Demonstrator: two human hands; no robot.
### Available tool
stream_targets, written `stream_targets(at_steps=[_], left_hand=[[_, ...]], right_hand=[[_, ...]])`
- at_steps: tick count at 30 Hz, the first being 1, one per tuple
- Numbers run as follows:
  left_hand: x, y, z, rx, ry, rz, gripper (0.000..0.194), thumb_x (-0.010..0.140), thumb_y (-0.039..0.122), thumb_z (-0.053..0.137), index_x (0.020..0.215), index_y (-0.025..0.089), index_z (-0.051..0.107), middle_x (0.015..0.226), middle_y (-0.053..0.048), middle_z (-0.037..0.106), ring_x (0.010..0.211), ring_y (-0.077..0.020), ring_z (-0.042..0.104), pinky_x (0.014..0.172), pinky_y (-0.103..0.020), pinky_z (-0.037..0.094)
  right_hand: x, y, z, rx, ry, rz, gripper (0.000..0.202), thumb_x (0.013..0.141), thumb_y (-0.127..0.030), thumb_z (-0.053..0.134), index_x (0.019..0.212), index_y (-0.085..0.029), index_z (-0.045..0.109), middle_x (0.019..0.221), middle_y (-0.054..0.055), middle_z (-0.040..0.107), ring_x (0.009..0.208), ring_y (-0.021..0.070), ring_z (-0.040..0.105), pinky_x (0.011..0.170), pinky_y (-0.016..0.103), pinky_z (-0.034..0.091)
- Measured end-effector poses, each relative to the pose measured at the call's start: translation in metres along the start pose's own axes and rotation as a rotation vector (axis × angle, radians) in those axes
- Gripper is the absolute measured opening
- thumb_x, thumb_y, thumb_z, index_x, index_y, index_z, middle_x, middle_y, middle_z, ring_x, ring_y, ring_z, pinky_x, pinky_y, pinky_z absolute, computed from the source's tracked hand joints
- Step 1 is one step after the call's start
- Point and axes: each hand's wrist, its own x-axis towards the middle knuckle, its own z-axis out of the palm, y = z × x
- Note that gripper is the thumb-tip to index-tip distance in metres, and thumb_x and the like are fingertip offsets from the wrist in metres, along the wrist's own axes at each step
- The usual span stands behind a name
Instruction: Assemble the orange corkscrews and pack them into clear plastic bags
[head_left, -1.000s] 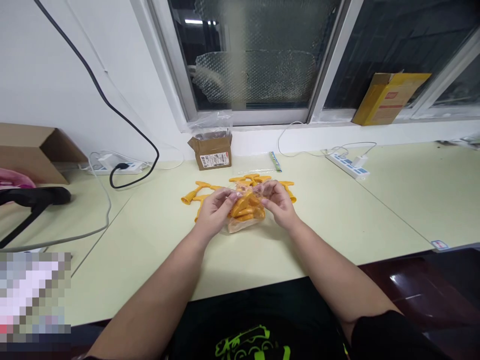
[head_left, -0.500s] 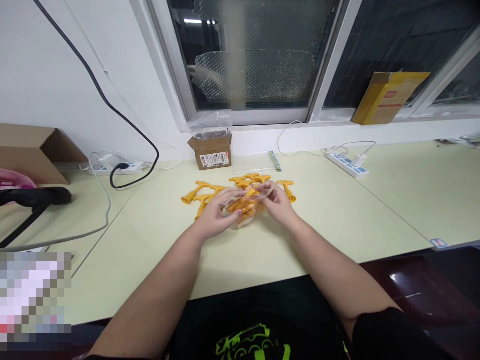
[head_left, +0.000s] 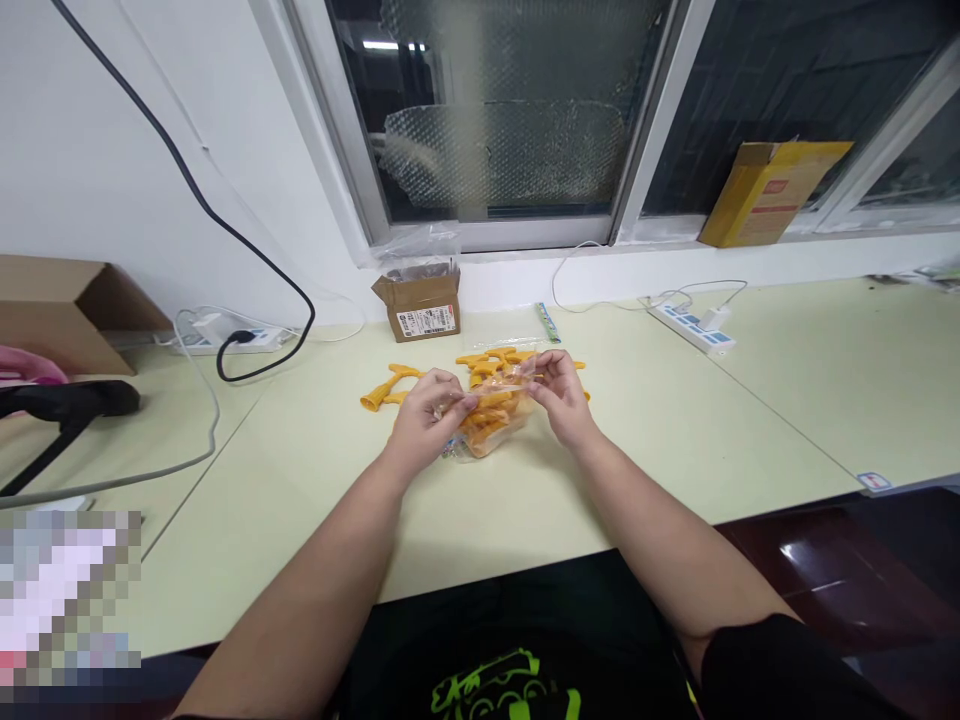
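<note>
A clear plastic bag (head_left: 491, 425) with yellow plastic pieces inside rests on the table between my hands. My left hand (head_left: 429, 415) pinches one side of its top edge, and my right hand (head_left: 561, 398) pinches the other side, so the edge is drawn straight between them. Loose yellow T-shaped plastic pieces (head_left: 390, 385) with ribbed, flared ends lie around the bag, to the left and behind it. My hands and the bag partly cover some of them.
A small open cardboard box (head_left: 424, 305) stands by the wall, beside a flat clear bag with a green-blue strip (head_left: 547, 322). Power strips lie at right (head_left: 690, 328) and left. A black cable (head_left: 259, 255) hangs down at left. A yellow carton (head_left: 772, 195) leans on the window.
The bag's mouth, rounded and open before, is now pulled flat between my hands. My fingers have closed on its edge. The view has shifted slightly.
</note>
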Motion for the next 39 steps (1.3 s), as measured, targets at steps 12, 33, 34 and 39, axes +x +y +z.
stream_targets(at_steps=[12, 33, 34, 39], left_hand=[[-0.004, 0.016, 0.018, -0.44, 0.213, -0.196, 0.052, 0.081, 0.04, 0.082, 0.068, 0.021, 0.036, 0.096, -0.005, 0.066, 0.111, -0.0241, 0.067, 0.1, -0.042, 0.054], [-0.015, 0.012, 0.024, -0.502, -0.105, -0.119, 0.034, 0.099, 0.056, 0.05, 0.114, 0.027, 0.058, 0.167, -0.007, 0.03, 0.159, -0.0311, 0.022, 0.123, -0.053, 0.036], [-0.014, 0.011, 0.024, -0.446, -0.081, -0.131, 0.033, 0.099, 0.053, 0.052, 0.118, 0.027, 0.057, 0.166, -0.008, 0.031, 0.156, -0.0314, 0.027, 0.119, -0.052, 0.041], [-0.005, -0.003, 0.015, -0.08, 0.217, -0.254, 0.047, 0.087, 0.038, 0.073, 0.127, 0.025, 0.052, 0.149, -0.014, 0.05, 0.142, -0.03, 0.045, 0.115, -0.053, 0.041]], right_hand=[[-0.004, -0.003, 0.007, -0.096, -0.066, -0.041, 0.044, 0.082, -0.051, 0.08, 0.101, -0.028, 0.049, 0.113, 0.006, 0.058, 0.11, 0.0232, 0.059, 0.093, 0.039, 0.053], [-0.017, -0.002, 0.021, -0.446, -0.216, -0.062, 0.084, 0.081, -0.046, 0.082, 0.153, -0.027, 0.041, 0.147, 0.015, 0.052, 0.138, 0.0348, 0.049, 0.115, 0.057, 0.042], [-0.016, 0.001, 0.021, -0.418, -0.174, -0.037, 0.07, 0.086, -0.042, 0.077, 0.147, -0.026, 0.046, 0.142, 0.014, 0.057, 0.132, 0.0329, 0.054, 0.113, 0.056, 0.044], [-0.012, 0.006, 0.018, -0.187, -0.099, 0.008, 0.023, 0.091, -0.039, 0.069, 0.107, -0.025, 0.061, 0.114, 0.007, 0.07, 0.109, 0.025, 0.067, 0.101, 0.044, 0.053]])
